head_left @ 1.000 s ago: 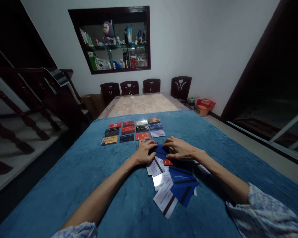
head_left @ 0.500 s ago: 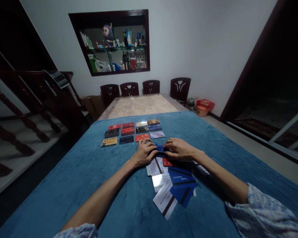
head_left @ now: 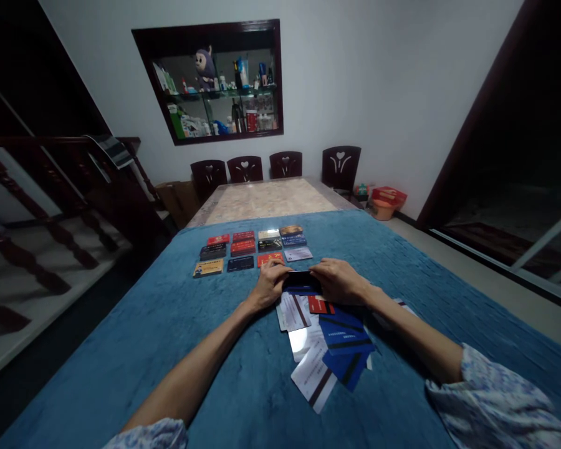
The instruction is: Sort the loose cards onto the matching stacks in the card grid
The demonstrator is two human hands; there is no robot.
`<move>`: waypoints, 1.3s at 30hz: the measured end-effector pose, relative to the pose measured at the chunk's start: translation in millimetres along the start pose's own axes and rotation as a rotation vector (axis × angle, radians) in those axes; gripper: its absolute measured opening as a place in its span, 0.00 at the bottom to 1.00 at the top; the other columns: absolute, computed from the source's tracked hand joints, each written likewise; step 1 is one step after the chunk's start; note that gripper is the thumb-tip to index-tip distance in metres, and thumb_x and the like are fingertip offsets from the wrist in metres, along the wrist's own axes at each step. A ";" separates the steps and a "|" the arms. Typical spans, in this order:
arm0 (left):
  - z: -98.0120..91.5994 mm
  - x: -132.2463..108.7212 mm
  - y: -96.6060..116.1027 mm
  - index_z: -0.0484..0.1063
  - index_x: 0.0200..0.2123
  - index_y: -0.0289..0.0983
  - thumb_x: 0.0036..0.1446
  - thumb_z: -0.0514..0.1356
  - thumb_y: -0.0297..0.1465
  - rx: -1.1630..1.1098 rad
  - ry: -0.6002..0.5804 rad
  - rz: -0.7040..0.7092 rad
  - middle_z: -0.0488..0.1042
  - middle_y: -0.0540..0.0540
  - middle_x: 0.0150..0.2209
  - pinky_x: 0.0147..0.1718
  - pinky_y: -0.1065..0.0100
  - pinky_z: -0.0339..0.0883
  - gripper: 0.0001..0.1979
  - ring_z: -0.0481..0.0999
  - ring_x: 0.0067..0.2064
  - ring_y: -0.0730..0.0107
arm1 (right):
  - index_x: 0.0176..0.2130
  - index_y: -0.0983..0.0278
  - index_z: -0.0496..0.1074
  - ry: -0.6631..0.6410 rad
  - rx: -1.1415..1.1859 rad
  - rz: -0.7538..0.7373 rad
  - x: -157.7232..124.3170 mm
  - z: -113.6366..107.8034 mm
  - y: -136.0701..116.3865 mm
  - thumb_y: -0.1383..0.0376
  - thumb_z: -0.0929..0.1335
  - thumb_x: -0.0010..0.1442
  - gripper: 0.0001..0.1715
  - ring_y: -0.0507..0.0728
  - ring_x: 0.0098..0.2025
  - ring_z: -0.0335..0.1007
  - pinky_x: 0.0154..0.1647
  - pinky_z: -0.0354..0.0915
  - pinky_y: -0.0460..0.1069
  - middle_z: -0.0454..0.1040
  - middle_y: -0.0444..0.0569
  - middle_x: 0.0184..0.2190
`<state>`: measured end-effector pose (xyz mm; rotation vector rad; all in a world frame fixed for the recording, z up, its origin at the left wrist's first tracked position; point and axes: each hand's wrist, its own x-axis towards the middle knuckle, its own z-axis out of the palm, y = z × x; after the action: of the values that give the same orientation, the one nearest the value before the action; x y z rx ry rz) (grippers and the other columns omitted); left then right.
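Between my two hands a dark blue card (head_left: pixel 303 280) is tilted up on its long edge. My left hand (head_left: pixel 270 287) pinches its left end, and my right hand (head_left: pixel 340 282) grips its right end. Whether more cards stand behind it, I cannot tell. Just below lie loose cards, overlapping: a red card (head_left: pixel 321 305), blue cards (head_left: pixel 346 335) with dark stripes, and white cards (head_left: pixel 315 378). My right forearm partly covers another pale card. Beyond my left hand, an orange-red card (head_left: pixel 270 259) and a pale lilac card (head_left: pixel 298 254) lie in the nearest row.
Cards stand in rows of small stacks, among them a yellow card (head_left: pixel 208 268), a black card (head_left: pixel 240 263) and a red stack (head_left: pixel 243 247). A blue cloth (head_left: pixel 168 349) covers the near table. Chairs (head_left: pixel 340 167) stand along the far wall, under a shelf niche (head_left: pixel 224 93).
The blue card has been raised from lying nearly flat to a steep tilt. My hands have spread slightly to its ends. The loose pile lies as before.
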<state>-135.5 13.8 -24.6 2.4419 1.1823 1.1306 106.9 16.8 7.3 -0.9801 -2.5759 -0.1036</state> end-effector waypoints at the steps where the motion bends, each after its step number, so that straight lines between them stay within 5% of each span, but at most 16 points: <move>1: 0.1 0.2 -0.5 0.79 0.41 0.38 0.60 0.56 0.22 -0.014 0.014 -0.006 0.79 0.44 0.38 0.50 0.57 0.65 0.13 0.72 0.47 0.60 | 0.42 0.65 0.76 0.014 0.005 0.017 -0.1 1.6 0.2 0.67 0.64 0.62 0.12 0.56 0.36 0.70 0.38 0.60 0.48 0.77 0.53 0.33; 8: 1.8 0.4 0.1 0.79 0.41 0.37 0.60 0.58 0.25 -0.110 0.172 -0.030 0.75 0.44 0.38 0.47 0.62 0.70 0.10 0.74 0.45 0.64 | 0.52 0.66 0.72 0.103 0.047 0.071 -0.6 9.6 2.0 0.65 0.68 0.57 0.23 0.58 0.37 0.70 0.39 0.62 0.48 0.75 0.54 0.37; 16: 1.3 -1.7 2.8 0.75 0.49 0.39 0.55 0.57 0.17 -0.061 0.095 -0.032 0.74 0.46 0.41 0.48 0.62 0.70 0.21 0.74 0.42 0.67 | 0.54 0.62 0.69 0.064 0.091 0.170 0.0 12.8 -1.9 0.68 0.60 0.66 0.19 0.56 0.37 0.69 0.39 0.59 0.47 0.75 0.51 0.38; 39: 5.7 -2.1 5.1 0.70 0.53 0.38 0.55 0.55 0.19 0.080 0.104 -0.060 0.72 0.45 0.39 0.47 0.59 0.67 0.22 0.71 0.43 0.63 | 0.64 0.64 0.58 -0.023 -0.049 0.132 6.3 8.0 -9.7 0.71 0.68 0.54 0.39 0.62 0.48 0.66 0.46 0.62 0.53 0.71 0.57 0.48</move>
<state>-129.3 9.7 -27.3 2.4135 1.3458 1.2295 93.6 15.1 2.9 -1.1732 -2.5319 -0.1210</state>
